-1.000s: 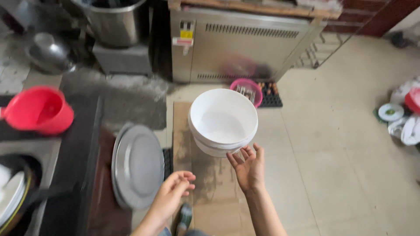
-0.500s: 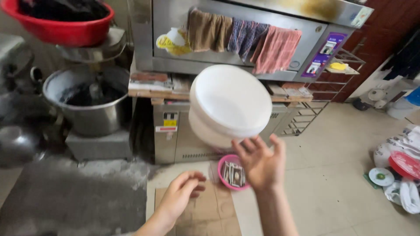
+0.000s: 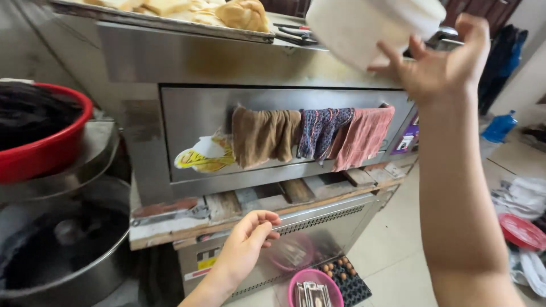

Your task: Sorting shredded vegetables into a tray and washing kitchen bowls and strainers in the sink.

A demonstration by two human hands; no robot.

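White bucket [image 3: 364,25], red basin [image 3: 40,142] (brown, patterned blue, pink cloths [image 3: 313,136])

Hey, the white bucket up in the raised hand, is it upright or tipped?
Tipped. The white bucket leans at a slant against the right hand, its side wall facing the camera above the oven. Its inside is out of view.

- Steel oven [image 3: 187,57]: top surface level with the raised right hand [image 3: 441,68]; bread loaves [image 3: 242,14] lie on it, left of that hand.
- Oven door handle, below the right hand: three cloths draped over it, brown [image 3: 264,136], patterned blue [image 3: 324,132], pink [image 3: 364,136].
- Wooden planks [image 3: 227,207] under the oven, just above the left hand [image 3: 247,241].
- Tiled floor [image 3: 392,256], below and right of the left hand: pink basket [image 3: 314,290] and dark mat [image 3: 350,281] rest on it.
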